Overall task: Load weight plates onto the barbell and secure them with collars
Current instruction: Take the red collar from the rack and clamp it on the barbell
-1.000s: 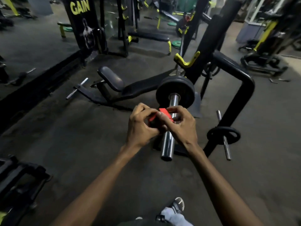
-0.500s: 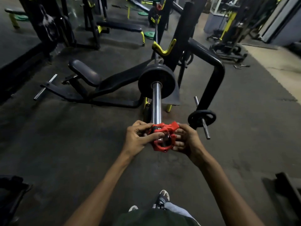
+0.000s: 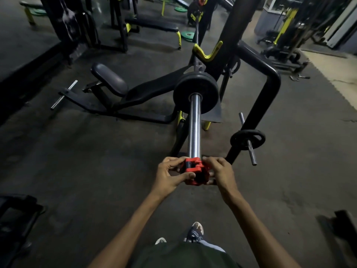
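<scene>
Both our hands close on the red collar [image 3: 196,171] at the near end of the barbell sleeve [image 3: 193,124]. Our left hand [image 3: 170,176] wraps it from the left, thumb laid across the lower front of the clamp and fingers curled over its top edge. Our right hand [image 3: 220,174] pinches it from the right, fingertips on the upper and lower rim. We hold the collar right at the tip of the chrome sleeve; whether it is already threaded over the end or only pressed against it, we cannot tell, since our fingers and the clamp cover the tip.

Ahead of the grip the bare sleeve runs away from us to a black weight plate [image 3: 196,92] seated far up the bar, well apart from the collar. Beyond the plate the bar rests by a yellow hook [image 3: 207,52] on the black rack upright [image 3: 229,35]. To the right of our grip, a smaller black plate [image 3: 247,139] sits on a short storage peg [image 3: 251,151] fixed to the rack's curved frame. To the left beyond the grip lies a black padded bench [image 3: 123,88]. Below the grip, our shoe [image 3: 195,232] stands on the dark rubber floor [image 3: 96,161].
</scene>
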